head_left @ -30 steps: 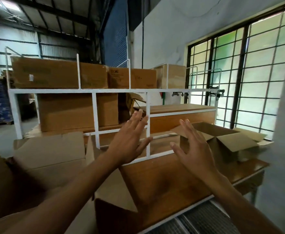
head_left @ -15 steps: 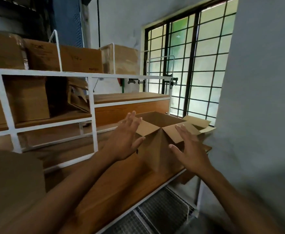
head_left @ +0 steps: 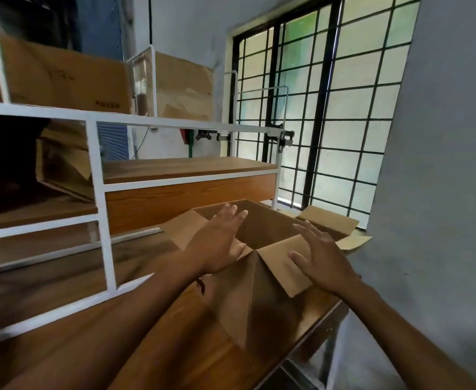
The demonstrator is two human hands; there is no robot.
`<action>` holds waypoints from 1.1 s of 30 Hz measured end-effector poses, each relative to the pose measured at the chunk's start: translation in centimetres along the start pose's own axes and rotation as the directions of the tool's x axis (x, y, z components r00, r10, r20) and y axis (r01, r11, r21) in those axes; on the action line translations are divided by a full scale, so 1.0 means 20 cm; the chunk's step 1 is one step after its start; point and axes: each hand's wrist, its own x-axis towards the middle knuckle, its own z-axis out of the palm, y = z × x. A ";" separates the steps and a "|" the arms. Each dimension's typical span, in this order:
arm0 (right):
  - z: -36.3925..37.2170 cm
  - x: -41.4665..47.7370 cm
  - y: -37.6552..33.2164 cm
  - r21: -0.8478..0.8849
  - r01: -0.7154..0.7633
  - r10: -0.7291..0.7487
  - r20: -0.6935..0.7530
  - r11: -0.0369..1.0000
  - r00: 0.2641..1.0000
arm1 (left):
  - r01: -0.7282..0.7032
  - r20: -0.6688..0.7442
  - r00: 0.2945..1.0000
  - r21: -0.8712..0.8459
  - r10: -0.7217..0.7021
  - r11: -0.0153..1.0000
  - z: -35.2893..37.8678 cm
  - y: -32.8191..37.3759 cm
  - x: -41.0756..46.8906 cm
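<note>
An open brown cardboard box (head_left: pixel 248 302) stands on the wooden table (head_left: pixel 175 347), one corner turned toward me and its flaps spread outward. My left hand (head_left: pixel 217 243) lies flat, fingers straight, over the box's left flap at the rim. My right hand (head_left: pixel 321 260) is spread with straight fingers on the near right flap. Neither hand grips anything. The inside of the box looks empty where visible.
A white metal shelf frame (head_left: pixel 101 198) with wooden boards stands at the left and behind, loaded with closed cardboard boxes (head_left: pixel 62 77). A barred window (head_left: pixel 315 108) and a grey wall (head_left: pixel 442 192) close off the right. The table's edge runs just right of the box.
The view has swung right and closer to the open box. Both hands have moved forward from mid-air onto the box's flaps.
</note>
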 end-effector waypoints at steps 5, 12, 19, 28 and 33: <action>0.16 0.25 0.18 -0.094 0.020 -0.011 0.088 0.995 0.996 | 0.007 0.229 0.973 -0.212 0.042 0.977 0.25 -0.04 0.27; 0.37 0.45 0.43 -0.062 0.157 -0.145 0.166 0.986 0.975 | -0.098 0.326 0.943 0.080 0.067 0.992 0.53 -0.02 0.45; 0.50 0.58 0.65 -0.043 0.349 -0.333 0.209 0.936 0.919 | 0.054 0.263 0.961 0.131 -0.087 0.990 0.58 0.09 0.52; 0.42 0.63 0.82 -0.173 0.718 -0.612 0.415 0.674 0.674 | 0.286 0.122 0.949 0.065 -0.292 0.956 0.65 0.15 0.44; 0.38 0.55 0.78 -0.193 0.759 -0.671 0.368 0.622 0.644 | 0.308 0.051 0.950 0.033 -0.309 0.951 0.61 0.19 0.30</action>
